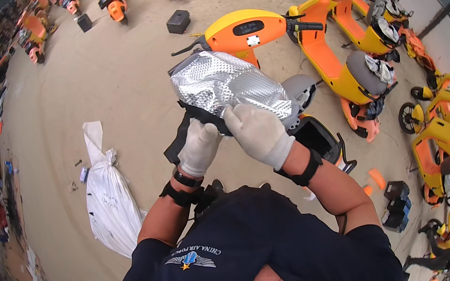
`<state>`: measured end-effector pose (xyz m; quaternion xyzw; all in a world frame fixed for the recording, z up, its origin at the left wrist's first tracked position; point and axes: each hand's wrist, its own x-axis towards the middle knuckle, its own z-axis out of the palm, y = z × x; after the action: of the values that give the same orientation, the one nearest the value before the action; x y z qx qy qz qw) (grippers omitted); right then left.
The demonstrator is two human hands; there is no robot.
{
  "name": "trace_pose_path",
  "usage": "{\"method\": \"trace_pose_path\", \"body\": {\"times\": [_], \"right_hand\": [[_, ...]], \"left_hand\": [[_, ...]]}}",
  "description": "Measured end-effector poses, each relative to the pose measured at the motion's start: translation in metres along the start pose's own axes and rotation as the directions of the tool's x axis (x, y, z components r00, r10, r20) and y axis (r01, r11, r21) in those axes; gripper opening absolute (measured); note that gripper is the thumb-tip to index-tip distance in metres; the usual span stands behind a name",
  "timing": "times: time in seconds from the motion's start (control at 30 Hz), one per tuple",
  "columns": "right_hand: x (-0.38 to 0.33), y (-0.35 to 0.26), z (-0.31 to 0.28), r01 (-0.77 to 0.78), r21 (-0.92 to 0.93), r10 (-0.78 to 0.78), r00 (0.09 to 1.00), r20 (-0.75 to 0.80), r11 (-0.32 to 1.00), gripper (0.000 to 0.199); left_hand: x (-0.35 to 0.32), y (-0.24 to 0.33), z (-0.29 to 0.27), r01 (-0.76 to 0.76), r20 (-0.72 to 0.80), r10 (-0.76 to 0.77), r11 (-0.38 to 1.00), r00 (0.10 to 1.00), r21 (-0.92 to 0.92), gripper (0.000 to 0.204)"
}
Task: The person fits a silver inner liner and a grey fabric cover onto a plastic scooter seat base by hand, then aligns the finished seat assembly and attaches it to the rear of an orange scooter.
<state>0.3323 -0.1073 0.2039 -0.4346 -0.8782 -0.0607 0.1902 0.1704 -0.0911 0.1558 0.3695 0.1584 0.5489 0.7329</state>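
In front of me is a shiny silver foil cover point(226, 79) with a dimpled surface and a black fabric border point(179, 141). My left hand point(199, 147), in a white glove, is closed on the black border. My right hand point(259, 137), also gloved, pinches the cover's near edge, thumb pressed on the foil. The cover hides part of an orange and yellow scooter point(247, 29) just beyond, whose handlebar shows. A grey seat point(300, 88) shows to the right of the cover, and a black open box-like part point(316, 137) is below it.
Several similar scooters point(337, 60) stand close on the right, with more along the far side. A white sack point(109, 206) lies on the floor at left. Black boxes point(178, 21) sit on the floor ahead; black trays point(396, 205) lie at lower right. Clutter lines the left wall.
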Motion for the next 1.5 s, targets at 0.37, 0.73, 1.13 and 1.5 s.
{"method": "trace_pose_path", "body": {"times": [0.37, 0.73, 1.13, 1.5], "right_hand": [[-0.109, -0.004, 0.055, -0.393, 0.716, -0.053, 0.857, 0.513, 0.576, 0.038], [-0.080, 0.028, 0.067, -0.522, 0.832, 0.423, 0.721, 0.549, -0.190, 0.050], [-0.172, 0.049, 0.078, -0.498, 0.826, 0.574, 0.606, 0.550, -0.265, 0.052], [-0.249, 0.070, 0.075, -0.461, 0.786, 0.700, 0.392, 0.597, -0.413, 0.054]], "left_hand": [[0.023, 0.015, -0.028, -0.023, -0.449, 0.027, 1.000, 0.893, 0.014, 0.050], [0.018, 0.014, 0.025, 0.083, -0.181, -0.099, 0.992, 0.979, -0.092, 0.054], [0.012, -0.015, 0.068, 0.598, -0.408, -0.438, 0.599, 0.801, 0.532, 0.052], [0.000, -0.026, 0.051, 0.510, -0.202, -0.481, 0.688, 0.853, 0.516, 0.039]]}}
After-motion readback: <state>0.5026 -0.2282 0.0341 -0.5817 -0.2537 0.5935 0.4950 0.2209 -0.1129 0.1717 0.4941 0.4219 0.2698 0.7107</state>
